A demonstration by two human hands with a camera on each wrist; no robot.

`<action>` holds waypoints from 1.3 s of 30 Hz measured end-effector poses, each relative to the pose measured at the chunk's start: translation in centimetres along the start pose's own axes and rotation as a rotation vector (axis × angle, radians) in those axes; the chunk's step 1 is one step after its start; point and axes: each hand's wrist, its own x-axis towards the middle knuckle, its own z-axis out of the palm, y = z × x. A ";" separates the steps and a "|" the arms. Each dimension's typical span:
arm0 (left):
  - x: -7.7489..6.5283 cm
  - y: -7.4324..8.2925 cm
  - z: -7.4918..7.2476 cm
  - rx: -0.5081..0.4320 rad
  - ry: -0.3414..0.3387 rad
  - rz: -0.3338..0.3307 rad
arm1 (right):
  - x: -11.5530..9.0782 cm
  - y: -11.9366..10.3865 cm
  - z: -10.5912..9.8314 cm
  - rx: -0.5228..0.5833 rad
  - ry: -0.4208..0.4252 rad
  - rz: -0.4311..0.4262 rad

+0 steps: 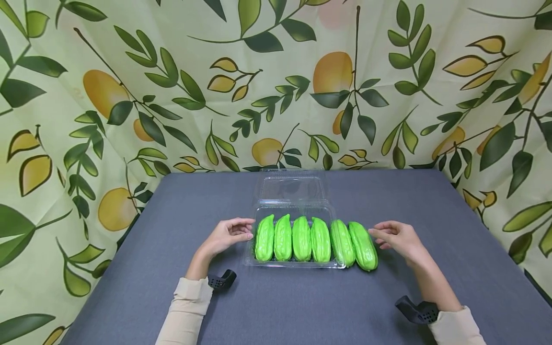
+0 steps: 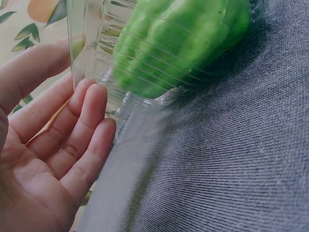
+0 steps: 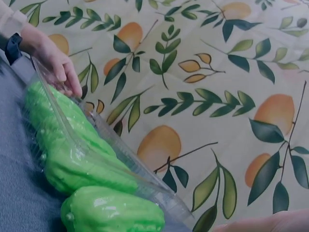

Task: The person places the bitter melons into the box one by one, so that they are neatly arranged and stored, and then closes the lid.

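Observation:
A clear plastic clamshell box lies with its lid folded back. Four bumpy green bitter melons sit side by side in its tray, one showing close in the left wrist view. Another bitter melon overlaps the tray's right edge. Beside it, the rightmost bitter melon lies on the table, tilted. My left hand, fingers relaxed, has its fingertips right at the tray's left wall. My right hand is loosely bent, fingertips close to the upper end of the rightmost melon; only a sliver shows in the right wrist view.
Grey cloth covers the table. A curtain printed with leaves and fruit hangs behind it and along both sides. Black bands, the left one and the right one, are worn on the wrists.

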 end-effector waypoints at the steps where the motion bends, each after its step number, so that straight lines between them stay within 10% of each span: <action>1: 0.0 0.0 0.0 0.000 -0.001 -0.002 | 0.1 0.2 0.0 -0.002 -0.005 0.004; 39: 0.0 -0.1 0.0 -0.012 -0.010 -0.012 | 1.3 1.6 1.5 -0.020 -0.155 0.073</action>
